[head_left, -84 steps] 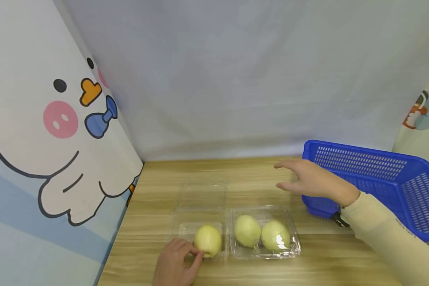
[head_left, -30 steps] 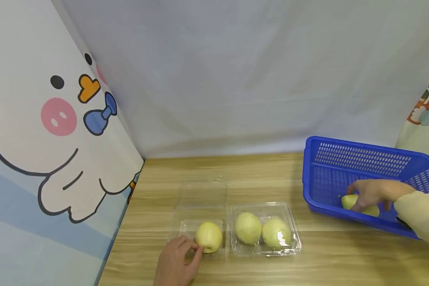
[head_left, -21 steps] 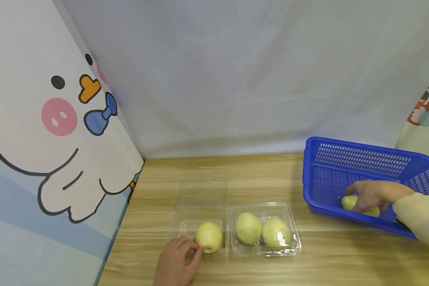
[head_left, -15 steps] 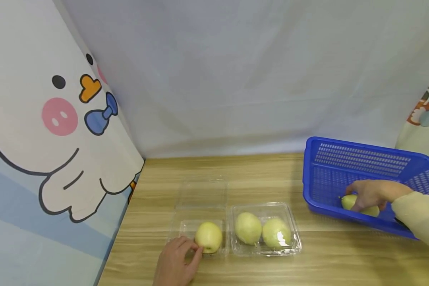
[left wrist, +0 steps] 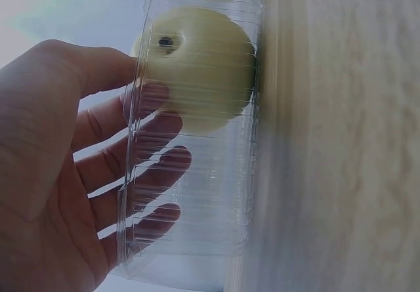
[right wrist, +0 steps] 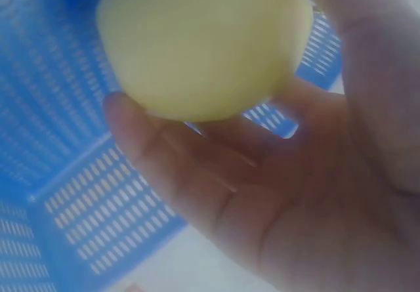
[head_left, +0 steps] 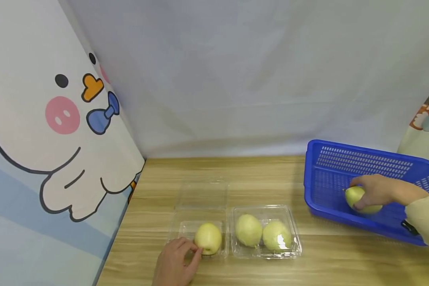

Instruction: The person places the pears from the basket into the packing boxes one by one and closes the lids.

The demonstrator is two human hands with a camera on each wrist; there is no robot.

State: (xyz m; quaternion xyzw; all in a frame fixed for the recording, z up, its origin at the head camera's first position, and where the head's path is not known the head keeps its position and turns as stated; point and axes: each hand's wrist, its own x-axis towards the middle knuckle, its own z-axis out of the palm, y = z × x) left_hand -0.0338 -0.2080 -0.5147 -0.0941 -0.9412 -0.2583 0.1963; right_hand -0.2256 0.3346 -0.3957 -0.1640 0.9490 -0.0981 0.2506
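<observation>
In the blue basket (head_left: 361,227) my right hand (head_left: 377,190) holds a pale green-yellow pear (head_left: 354,195), its short stem pointing left. The right wrist view shows the pear (right wrist: 203,46) between thumb and curled fingers. My left hand (head_left: 176,260) is at the near side of an open clear plastic box (head_left: 186,230). Its thumb and forefinger tips meet the lower left of a round yellow pear (head_left: 208,238) inside. In the left wrist view, the loosely spread fingers (left wrist: 147,174) reach over the box rim and show through its wall.
A second clear plastic box (head_left: 294,238) with two pears (head_left: 248,230) stands right beside the first. The first box's clear lid (head_left: 203,194) lies folded back on the wooden table (head_left: 157,174). A pale curtain (head_left: 236,79) hangs behind; a cartoon-printed cloth (head_left: 25,119) stands at left.
The right hand went from above the table into the basket and took hold of a pear; in the last half second both rose slightly. The left hand stayed by its pear.
</observation>
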